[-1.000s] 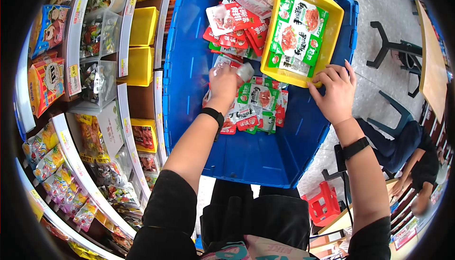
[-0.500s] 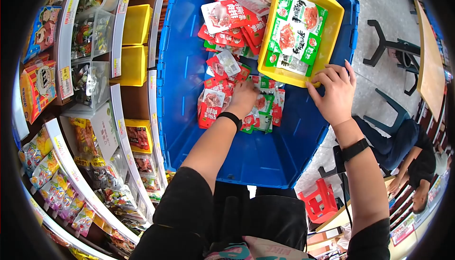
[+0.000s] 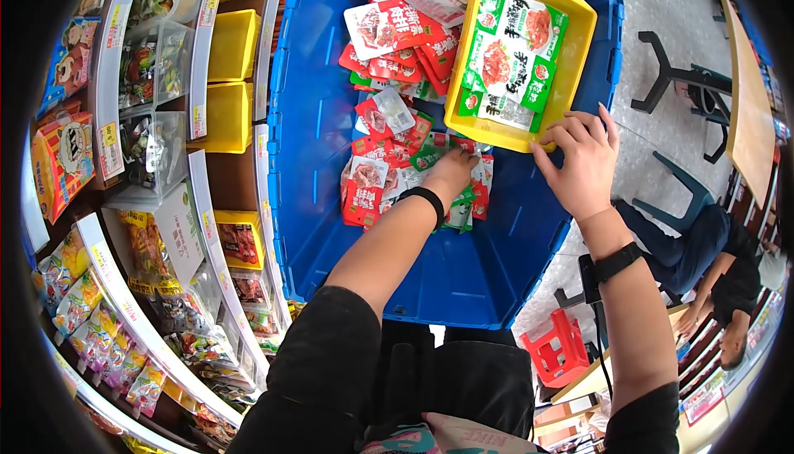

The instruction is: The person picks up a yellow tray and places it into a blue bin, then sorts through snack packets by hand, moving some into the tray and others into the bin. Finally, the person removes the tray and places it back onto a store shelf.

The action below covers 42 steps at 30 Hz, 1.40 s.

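My left hand [image 3: 452,174] reaches down into the loose snack packets [image 3: 399,156] inside the blue crate [image 3: 347,264]. Its fingertips are lost among red and green packets, so whether they grip one is hidden. A yellow tray [image 3: 581,57] sits tilted at the crate's right side, holding several green-and-white food packets [image 3: 506,57]. At the tray's near right corner, my right hand [image 3: 581,160] holds the rim between thumb and fingers. Larger red packets [image 3: 405,28] are heaped at the far end of the crate.
On the left, shelves [image 3: 194,206] carry bagged snacks, clear bins [image 3: 153,152] and yellow trays [image 3: 230,115]. To the right are a red plastic stool [image 3: 556,351], a dark chair [image 3: 682,193], a wooden table [image 3: 748,98] and a seated person [image 3: 732,280].
My left hand has shifted to the right and slightly nearer through the packets, and a green packet now shows beside it. My right hand stays at the tray's corner.
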### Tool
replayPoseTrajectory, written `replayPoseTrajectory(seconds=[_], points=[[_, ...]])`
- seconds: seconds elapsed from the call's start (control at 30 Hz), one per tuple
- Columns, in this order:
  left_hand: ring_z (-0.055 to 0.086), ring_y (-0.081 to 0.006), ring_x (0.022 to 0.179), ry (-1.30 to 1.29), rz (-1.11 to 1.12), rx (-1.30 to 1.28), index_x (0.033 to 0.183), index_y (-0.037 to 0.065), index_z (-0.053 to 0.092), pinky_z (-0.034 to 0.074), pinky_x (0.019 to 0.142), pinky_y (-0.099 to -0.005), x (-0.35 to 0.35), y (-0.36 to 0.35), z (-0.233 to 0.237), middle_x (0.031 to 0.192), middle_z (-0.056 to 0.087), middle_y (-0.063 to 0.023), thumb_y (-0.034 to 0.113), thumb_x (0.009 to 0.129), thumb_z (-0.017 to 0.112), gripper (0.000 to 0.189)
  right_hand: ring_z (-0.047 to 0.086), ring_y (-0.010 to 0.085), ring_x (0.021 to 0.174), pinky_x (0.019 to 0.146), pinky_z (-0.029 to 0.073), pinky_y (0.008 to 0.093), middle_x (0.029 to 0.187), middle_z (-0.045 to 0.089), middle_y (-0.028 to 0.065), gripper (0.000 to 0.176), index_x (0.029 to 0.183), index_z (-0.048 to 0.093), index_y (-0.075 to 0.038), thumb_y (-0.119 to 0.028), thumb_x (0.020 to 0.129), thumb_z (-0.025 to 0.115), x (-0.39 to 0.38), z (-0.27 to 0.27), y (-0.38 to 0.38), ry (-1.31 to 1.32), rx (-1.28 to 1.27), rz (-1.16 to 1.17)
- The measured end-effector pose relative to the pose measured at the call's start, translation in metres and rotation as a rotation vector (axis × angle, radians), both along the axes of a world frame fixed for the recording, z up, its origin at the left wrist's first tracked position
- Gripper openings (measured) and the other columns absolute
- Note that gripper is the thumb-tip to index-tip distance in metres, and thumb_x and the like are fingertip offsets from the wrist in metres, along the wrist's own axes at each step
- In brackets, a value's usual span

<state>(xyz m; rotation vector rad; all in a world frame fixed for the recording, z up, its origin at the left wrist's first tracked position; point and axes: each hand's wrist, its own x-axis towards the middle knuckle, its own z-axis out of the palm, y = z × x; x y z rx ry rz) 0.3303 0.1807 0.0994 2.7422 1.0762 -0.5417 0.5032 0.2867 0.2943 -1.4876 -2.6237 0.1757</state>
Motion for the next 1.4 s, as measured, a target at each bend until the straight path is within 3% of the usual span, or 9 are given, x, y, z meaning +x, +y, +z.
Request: replayPoseTrajectory(seconds=[0.1, 0.33, 0.4, 0.53, 0.7, 0.77, 0.93, 1.2, 1.4], points=[[0.056, -0.0182, 0.111, 0.001, -0.11, -0.093, 0.089, 0.013, 0.077, 0.035, 0.105, -0.0362, -0.007, 0.005, 0.013, 0.114, 0.063, -0.001, 0.023, 0.084, 0.06, 0.02, 0.059, 0.0202, 0.105, 0.113, 0.03, 0.0462, 0.09, 0.066, 0.0017, 0.015, 0.075, 0.066, -0.013, -0.024, 0.074, 0.077, 0.001, 0.0, 0.0, 0.008, -0.006, -0.009], [0.06, -0.0194, 0.098, -0.376, 0.068, -0.129, 0.08, 0.01, 0.072, 0.039, 0.104, -0.0387, -0.061, 0.013, 0.109, 0.098, 0.065, -0.0023, 0.012, 0.083, 0.059, 0.014, 0.058, 0.0198, 0.106, 0.114, 0.029, 0.0459, 0.089, 0.065, 0.0007, 0.014, 0.074, 0.066, -0.013, -0.024, 0.075, 0.076, 0.001, 0.0, -0.001, 0.042, -0.019, -0.03], [0.061, -0.022, 0.097, -0.42, 0.101, -0.205, 0.081, 0.006, 0.069, 0.043, 0.1, -0.0385, -0.07, 0.028, 0.146, 0.099, 0.064, -0.0051, 0.01, 0.082, 0.062, 0.008, 0.058, 0.0197, 0.106, 0.114, 0.029, 0.0457, 0.089, 0.065, 0.0009, 0.014, 0.074, 0.066, -0.013, -0.024, 0.075, 0.076, 0.001, 0.001, -0.002, 0.055, -0.033, -0.033], [0.064, -0.0307, 0.097, -0.728, 0.595, -0.394, 0.096, 0.005, 0.065, 0.052, 0.085, -0.0368, -0.094, 0.059, 0.225, 0.101, 0.063, -0.01, 0.01, 0.085, 0.067, 0.012, 0.057, 0.0196, 0.107, 0.114, 0.029, 0.0451, 0.089, 0.064, 0.0012, 0.014, 0.074, 0.067, -0.013, -0.024, 0.075, 0.076, 0.003, 0.0, -0.001, 0.062, -0.046, -0.027], [0.063, -0.0326, 0.105, -0.939, 0.67, -0.251, 0.114, 0.007, 0.062, 0.052, 0.088, -0.0386, -0.091, 0.117, 0.256, 0.112, 0.064, -0.0131, 0.008, 0.087, 0.067, 0.028, 0.057, 0.0195, 0.107, 0.115, 0.029, 0.0451, 0.089, 0.064, 0.001, 0.013, 0.075, 0.067, -0.013, -0.023, 0.075, 0.076, 0.003, 0.0, -0.001, 0.067, -0.052, -0.027], [0.062, -0.0331, 0.107, -1.002, 0.71, -0.301, 0.12, 0.008, 0.06, 0.051, 0.089, -0.039, -0.073, 0.138, 0.245, 0.115, 0.063, -0.0137, 0.008, 0.087, 0.067, 0.033, 0.057, 0.0195, 0.107, 0.115, 0.029, 0.0451, 0.089, 0.064, 0.001, 0.013, 0.075, 0.067, -0.013, -0.023, 0.075, 0.076, 0.004, -0.001, -0.002, 0.062, -0.052, -0.023], [0.057, -0.0347, 0.117, -1.093, 0.579, 0.365, 0.131, 0.011, 0.053, 0.049, 0.096, -0.0409, -0.045, 0.171, 0.215, 0.127, 0.058, -0.0151, 0.011, 0.086, 0.069, 0.048, 0.057, 0.0191, 0.105, 0.114, 0.029, 0.0448, 0.089, 0.064, 0.0, 0.014, 0.073, 0.065, -0.013, -0.022, 0.074, 0.076, 0.003, -0.002, -0.001, 0.063, -0.043, -0.026], [0.06, -0.0335, 0.099, -1.121, 1.253, 0.291, 0.107, 0.005, 0.055, 0.049, 0.084, -0.0405, -0.094, 0.096, 0.136, 0.104, 0.058, -0.0161, 0.006, 0.093, 0.055, 0.014, 0.057, 0.0184, 0.105, 0.114, 0.029, 0.0445, 0.088, 0.064, -0.0008, 0.015, 0.073, 0.065, -0.014, -0.023, 0.074, 0.076, 0.003, -0.003, -0.001, 0.096, -0.018, -0.029], [0.059, -0.0325, 0.105, -0.65, 0.928, -0.155, 0.107, 0.005, 0.06, 0.047, 0.091, -0.0457, -0.084, 0.031, 0.05, 0.107, 0.06, -0.0149, 0.007, 0.088, 0.056, 0.019, 0.057, 0.0185, 0.106, 0.114, 0.029, 0.0452, 0.089, 0.064, -0.0008, 0.015, 0.073, 0.065, -0.014, -0.023, 0.074, 0.076, 0.001, -0.002, -0.001, 0.086, -0.008, -0.023]])
